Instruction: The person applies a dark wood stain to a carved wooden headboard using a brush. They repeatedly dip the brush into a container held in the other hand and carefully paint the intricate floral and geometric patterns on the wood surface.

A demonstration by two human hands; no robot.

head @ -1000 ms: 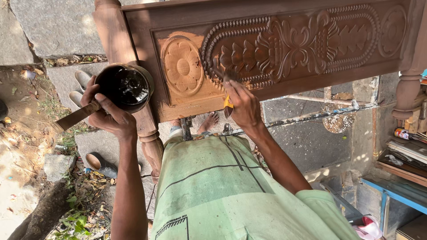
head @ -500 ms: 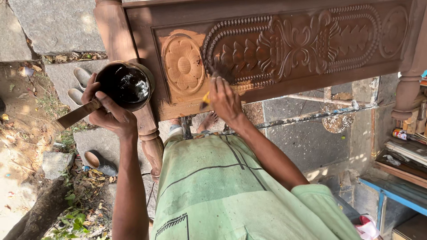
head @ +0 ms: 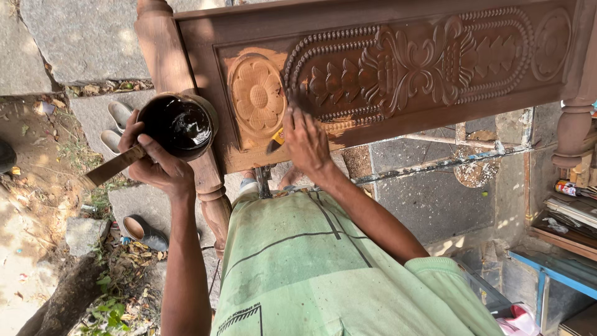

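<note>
The left hand (head: 158,165) is gripping a pot of dark stain (head: 177,124) by its wooden handle, holding it just left of the carved wooden panel (head: 398,68). The right hand (head: 306,140) is closing around a small brush (head: 275,142), pressing it against the panel beside the pale carved flower (head: 257,96). A turned post (head: 208,186) is standing between the pot and the panel; sandals (head: 115,124) are lying on the stone floor at the left.
</note>
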